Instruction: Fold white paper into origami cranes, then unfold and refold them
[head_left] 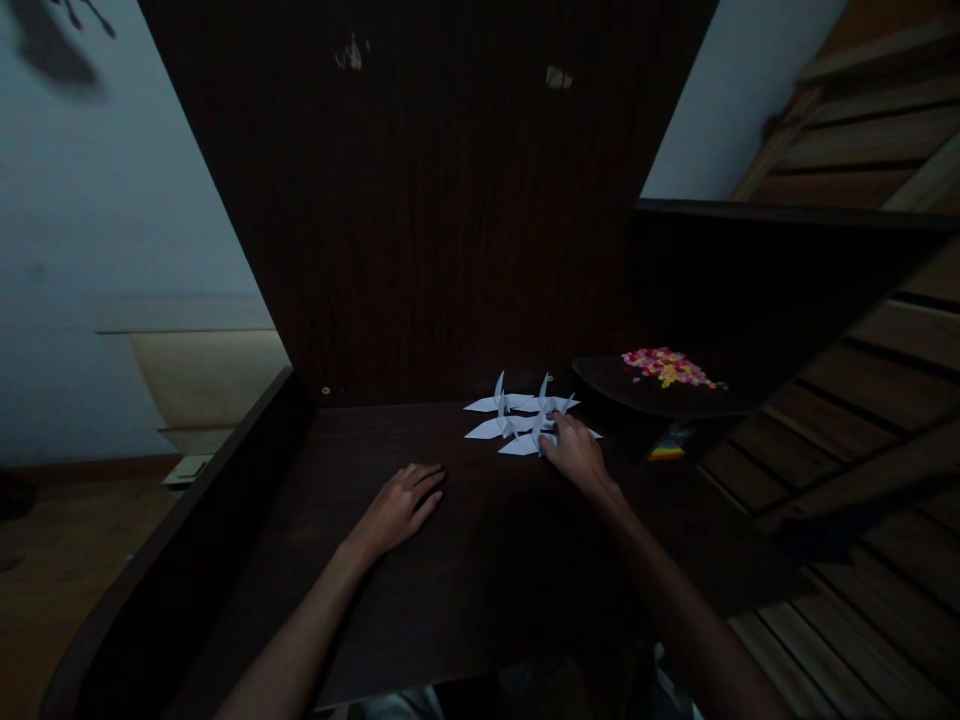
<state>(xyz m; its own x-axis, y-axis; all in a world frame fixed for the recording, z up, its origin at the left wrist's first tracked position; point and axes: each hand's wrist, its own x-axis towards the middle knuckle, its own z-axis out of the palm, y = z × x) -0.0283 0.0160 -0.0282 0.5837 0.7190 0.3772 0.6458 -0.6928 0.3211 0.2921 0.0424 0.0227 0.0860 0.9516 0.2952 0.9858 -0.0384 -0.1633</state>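
Several white folded paper cranes stand close together near the back of the dark wooden desk (360, 620). One paper crane (519, 447) at the front right is pinched between the thumb and fingers of my right hand (574, 450), which hides part of it. Just left of it stands another paper crane (487, 429), with a third paper crane (486, 403) behind. My left hand (405, 505) lies flat on the desk with its fingers stretched out, apart from the cranes and holding nothing.
A rounded dark shelf (600, 385) at the right bears a pile of small pink, red and yellow pieces (664, 366). Below it shows a rainbow-coloured item (667, 445). A tall dark back panel (420, 200) and a raised left side board (172, 540) bound the desk.
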